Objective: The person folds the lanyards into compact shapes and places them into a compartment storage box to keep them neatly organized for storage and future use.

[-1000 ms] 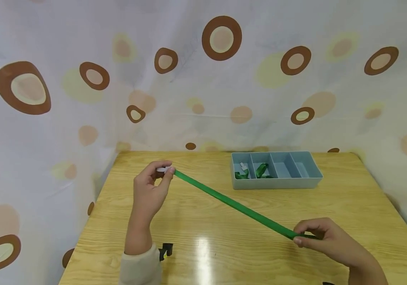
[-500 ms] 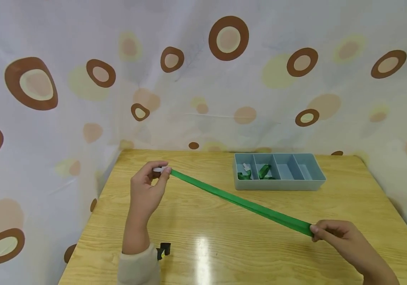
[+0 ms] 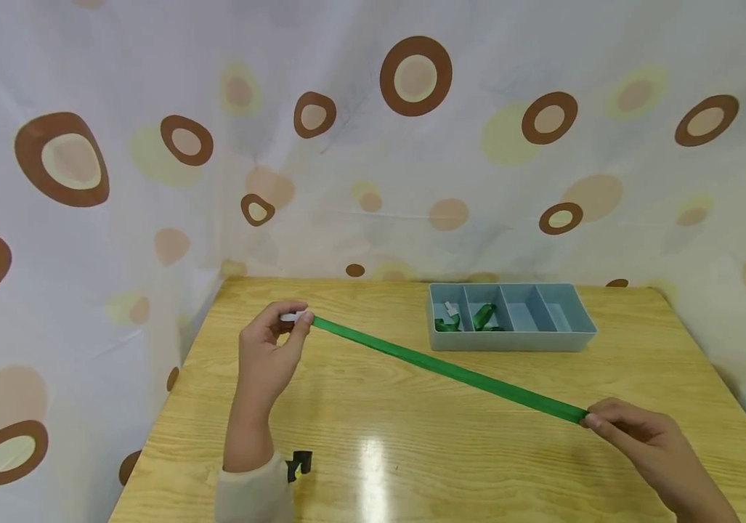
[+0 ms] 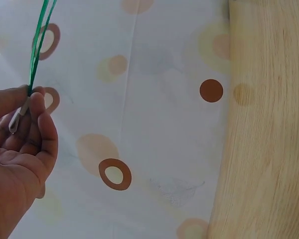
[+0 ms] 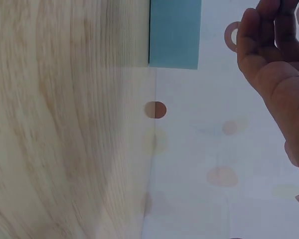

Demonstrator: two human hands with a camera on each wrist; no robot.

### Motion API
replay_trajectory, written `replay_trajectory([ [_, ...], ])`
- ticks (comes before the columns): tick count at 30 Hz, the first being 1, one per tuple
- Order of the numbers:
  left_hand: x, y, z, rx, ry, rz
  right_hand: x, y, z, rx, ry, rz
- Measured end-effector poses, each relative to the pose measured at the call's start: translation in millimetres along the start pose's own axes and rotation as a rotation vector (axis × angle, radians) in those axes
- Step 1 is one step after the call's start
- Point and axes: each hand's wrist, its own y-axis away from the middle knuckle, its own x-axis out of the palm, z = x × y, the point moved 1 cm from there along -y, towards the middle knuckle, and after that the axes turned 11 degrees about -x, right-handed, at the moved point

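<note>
A green lanyard (image 3: 447, 368) stretches slantwise above the table between my two hands in the head view. My left hand (image 3: 271, 356) pinches its upper end between thumb and fingers, by the white clip (image 3: 290, 317). In the left wrist view two green strands (image 4: 38, 50) rise from that pinch, and a metal hook (image 4: 14, 122) hangs inside the palm. Lower and to the right, my right hand (image 3: 650, 447) pinches the other end between thumb and index finger. The right wrist view shows that hand (image 5: 284, 74) only partly, its fingertips cut off at the top.
A grey-blue tray (image 3: 510, 342) with four-sided compartments stands at the back of the wooden table (image 3: 346, 436). Green lanyards lie in its leftmost compartment (image 3: 447, 325) and the one beside it. A patterned cloth (image 3: 320, 58) hangs behind and at the sides.
My right hand has moved right, its pinch shifting to the lanyard's far end, and the strap now spans a longer stretch. The left hand has kept its hold, nearly still.
</note>
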Motion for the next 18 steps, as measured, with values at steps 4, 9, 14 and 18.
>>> replay_trajectory([
  [4,-0.7,0.3,0.0,0.006,0.01,0.003,-0.1,1.9,-0.7,-0.034,-0.128,-0.075],
  [9,-0.8,1.1,-0.4,0.001,0.019,0.004,-1.5,6.3,-2.4,-0.01,-0.248,-0.191],
  [14,-0.6,2.7,-2.0,-0.002,0.01,0.013,-3.3,7.1,-2.2,-0.034,-0.32,-0.276],
  [18,0.4,2.3,-3.6,0.006,0.0,0.018,-1.6,4.0,-1.9,-0.131,-0.429,-0.367],
])
